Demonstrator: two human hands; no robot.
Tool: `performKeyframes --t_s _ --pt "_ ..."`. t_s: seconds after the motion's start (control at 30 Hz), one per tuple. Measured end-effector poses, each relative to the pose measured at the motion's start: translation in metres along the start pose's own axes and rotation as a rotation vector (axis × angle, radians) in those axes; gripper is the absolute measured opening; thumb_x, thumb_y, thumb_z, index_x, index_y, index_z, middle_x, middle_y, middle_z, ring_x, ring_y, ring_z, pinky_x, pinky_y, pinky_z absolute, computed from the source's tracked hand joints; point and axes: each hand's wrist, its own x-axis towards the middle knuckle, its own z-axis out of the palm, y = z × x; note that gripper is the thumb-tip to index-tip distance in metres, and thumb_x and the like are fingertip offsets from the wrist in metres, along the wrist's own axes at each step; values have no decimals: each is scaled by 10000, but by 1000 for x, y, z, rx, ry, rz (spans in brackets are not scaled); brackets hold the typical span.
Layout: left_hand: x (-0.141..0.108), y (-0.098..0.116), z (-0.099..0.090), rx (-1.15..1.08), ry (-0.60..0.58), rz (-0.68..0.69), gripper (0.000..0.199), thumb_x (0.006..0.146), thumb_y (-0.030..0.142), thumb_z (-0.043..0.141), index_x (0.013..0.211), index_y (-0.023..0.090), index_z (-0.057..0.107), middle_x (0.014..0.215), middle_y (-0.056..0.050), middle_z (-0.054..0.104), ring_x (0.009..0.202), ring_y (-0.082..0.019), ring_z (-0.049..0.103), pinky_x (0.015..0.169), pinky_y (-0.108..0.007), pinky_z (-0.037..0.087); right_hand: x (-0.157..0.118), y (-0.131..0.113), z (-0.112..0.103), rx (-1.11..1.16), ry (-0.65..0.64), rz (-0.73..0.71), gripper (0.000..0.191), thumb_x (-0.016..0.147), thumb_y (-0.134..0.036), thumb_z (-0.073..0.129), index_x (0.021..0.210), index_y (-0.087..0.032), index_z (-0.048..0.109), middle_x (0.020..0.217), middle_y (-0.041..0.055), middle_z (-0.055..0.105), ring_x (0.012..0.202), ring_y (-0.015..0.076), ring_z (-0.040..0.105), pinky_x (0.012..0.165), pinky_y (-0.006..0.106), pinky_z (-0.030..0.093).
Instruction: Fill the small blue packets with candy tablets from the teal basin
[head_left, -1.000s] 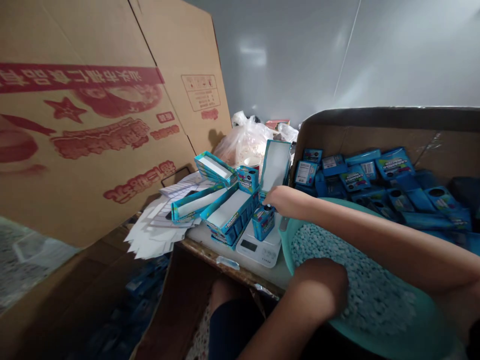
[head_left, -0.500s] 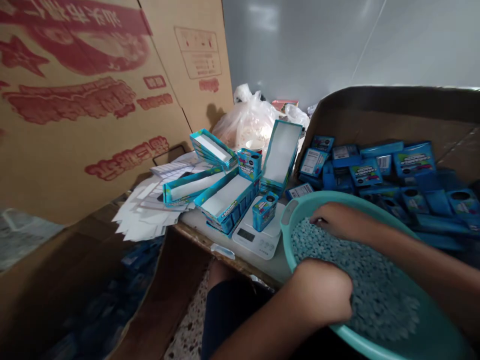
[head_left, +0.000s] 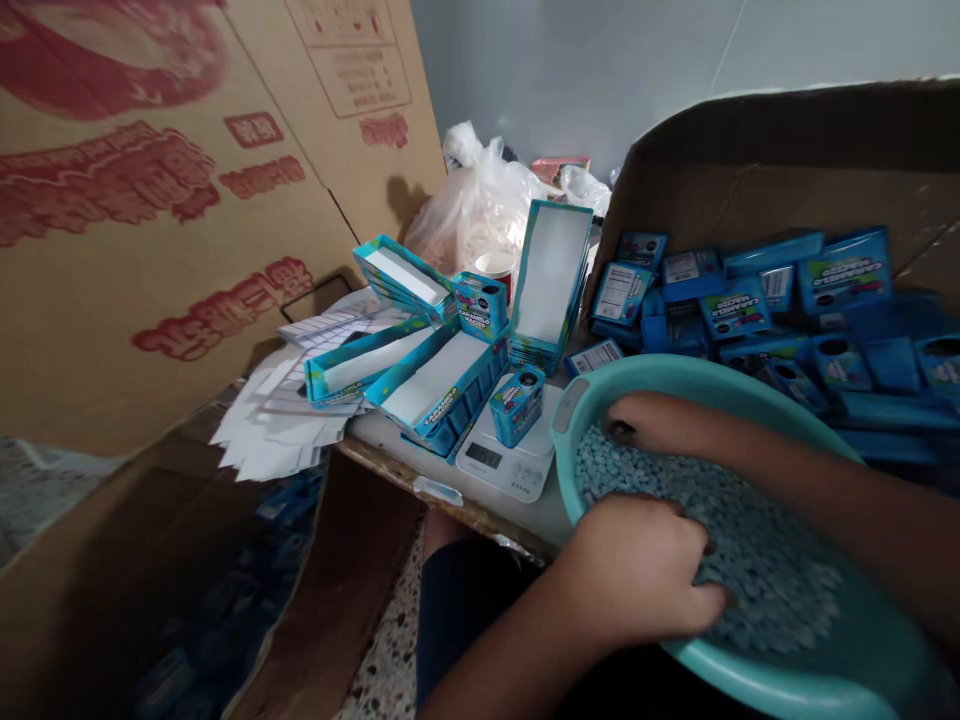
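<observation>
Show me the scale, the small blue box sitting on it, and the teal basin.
Scale [head_left: 501, 478]: head view, on its white front edge near the display.
Small blue box [head_left: 516, 407]: head view, on its front face.
Teal basin [head_left: 637, 374]: head view, on the far side of its rim.

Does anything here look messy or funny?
Yes. Loose white paper sheets lie fanned out untidily at the left of the table, not in a neat stack. Beside them, open blue cardboard display boxes sit crooked, overlapping one another at odd angles.
</observation>
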Motion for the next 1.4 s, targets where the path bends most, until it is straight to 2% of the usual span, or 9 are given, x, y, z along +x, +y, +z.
performKeyframes --t_s 0.23,0.37,0.5,0.57,0.67,0.77,0.97,1.2,1.4 --pt "2 3 7 21 71 44 307 956 473 731 1032 184 800 880 -51 760 783 -232 720 675 -342 550 -6 -8 -6 -72 21 0 105 874 -151 737 929 -199 813 934 77 792 878 280 732 767 357 539" --pt "-40 -14 -17 47 699 148 80 1009 282 694 1064 235 729 1027 19 768 953 -175 720 877 -329 551 -7 -38 -42 -187 378 -186 363 978 -72 518 1211 -189 770 1254 119 747 1155 282 696 982 409 575" --pt "-107 -86 -55 467 1289 -262 348 961 357 788 1276 228 716 1372 -102 656 1304 -291 621 1143 -449 477 31 -74 -67 -245 479 -497 634 932 -119 666 1550 -228 576 1620 130 528 1427 318 541 1168 500 504" --pt "-125 -128 -63 507 1288 -420 497 933 502 795 1321 200 721 1524 -165 543 1413 -373 534 1171 -524 453 56 -91 -71 -292 295 -547 682 860 -189 819 1507 -215 607 1532 121 615 1348 306 603 1141 459 529" --pt "-127 -169 -56 495 1121 -436 249 990 444 715 1074 224 797 1228 -103 724 1154 -319 665 1039 -481 516 79 -115 -80 -318 199 -495 476 848 -176 836 1305 -249 722 1208 45 775 1066 241 725 919 334 597" --pt "-115 -180 -40 540 1122 -497 170 1009 329 669 967 233 803 961 -68 748 1019 -314 656 995 -492 494 77 -133 -104 -285 309 -445 503 912 -267 776 1403 -231 669 1201 67 779 1028 275 736 803 347 580" --pt "-110 -172 -28 590 1147 -540 134 993 272 696 909 230 791 869 -50 705 971 -300 642 1181 -609 346 99 -141 -140 -153 601 -266 605 1055 -410 607 1617 -229 475 1374 85 730 1170 274 692 887 324 530" --pt "-118 -176 -18 611 1152 -511 123 993 302 710 901 244 769 824 -27 660 926 -259 636 1168 -571 369 152 -143 -89 -302 702 -210 405 1035 -326 579 1375 -158 721 1377 222 670 1284 401 586 1047 491 446" --pt "-105 -197 12 547 1415 -398 53 950 295 716 956 255 751 841 -16 684 954 -233 663 1256 -587 328 184 -119 -63 -371 882 -233 405 1009 -396 563 1337 -256 754 1565 156 566 1432 425 490 1178 610 379"
